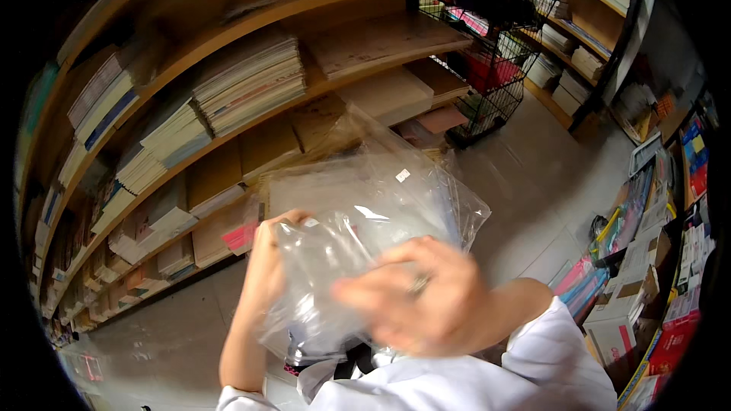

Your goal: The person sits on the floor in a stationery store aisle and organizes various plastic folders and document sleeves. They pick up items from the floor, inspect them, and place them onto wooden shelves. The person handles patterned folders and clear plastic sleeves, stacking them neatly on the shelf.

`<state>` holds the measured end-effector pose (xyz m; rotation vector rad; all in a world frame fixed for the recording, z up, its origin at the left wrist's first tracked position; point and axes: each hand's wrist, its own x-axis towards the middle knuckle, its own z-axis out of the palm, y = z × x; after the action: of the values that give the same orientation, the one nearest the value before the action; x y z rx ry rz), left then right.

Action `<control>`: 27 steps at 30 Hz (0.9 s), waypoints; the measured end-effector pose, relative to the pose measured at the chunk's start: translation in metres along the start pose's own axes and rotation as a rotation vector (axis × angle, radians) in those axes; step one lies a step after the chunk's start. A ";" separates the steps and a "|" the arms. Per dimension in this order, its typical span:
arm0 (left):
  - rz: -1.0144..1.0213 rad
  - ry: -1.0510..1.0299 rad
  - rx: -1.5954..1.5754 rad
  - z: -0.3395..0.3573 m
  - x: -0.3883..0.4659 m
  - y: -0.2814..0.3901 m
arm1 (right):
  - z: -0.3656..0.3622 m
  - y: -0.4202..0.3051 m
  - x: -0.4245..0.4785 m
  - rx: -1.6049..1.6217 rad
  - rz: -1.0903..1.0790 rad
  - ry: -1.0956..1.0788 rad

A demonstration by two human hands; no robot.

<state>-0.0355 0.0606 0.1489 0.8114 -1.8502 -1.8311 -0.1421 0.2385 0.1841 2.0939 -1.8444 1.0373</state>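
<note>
Clear plastic bags or sleeves (320, 262) spread in front of my chest, creased and shiny. My left hand (280, 240) grips their near left part, with its fingers partly behind the film. Over the plastic is my right hand (422, 297), blurred, with a ring on one finger; its fingers are bent, and whether they pinch the film is not plain. A larger clear plastic sheet (388, 205) with a small white sticker (402, 175) extends beyond both hands towards the shelves.
Wooden shelves (337, 85) with stacked books and paper (251, 91) curve along the left and front. A black wire rack (491, 85) stands beyond. On the right are cardboard boxes (614, 308) and packaged goods (585, 285) above the tiled floor (514, 182).
</note>
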 end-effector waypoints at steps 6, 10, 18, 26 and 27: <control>0.072 -0.050 -0.904 -0.015 -0.008 -0.065 | 0.056 0.003 0.011 -0.193 -0.106 0.185; 0.124 -0.254 -1.102 -0.003 -0.016 -0.041 | 0.061 0.040 0.009 -0.121 -0.249 0.127; 0.325 -0.267 0.357 0.004 -0.040 0.003 | -0.019 0.045 0.016 0.057 -0.096 -0.126; 1.019 -0.311 0.637 0.038 -0.046 -0.021 | -0.014 0.038 -0.001 0.321 0.120 -0.609; 1.006 -0.165 0.636 0.034 -0.046 -0.021 | -0.014 0.046 -0.003 0.306 0.105 -0.535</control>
<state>-0.0216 0.1171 0.1315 -0.1654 -2.3350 -0.6983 -0.1896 0.2385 0.1780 2.6891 -2.1580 0.8842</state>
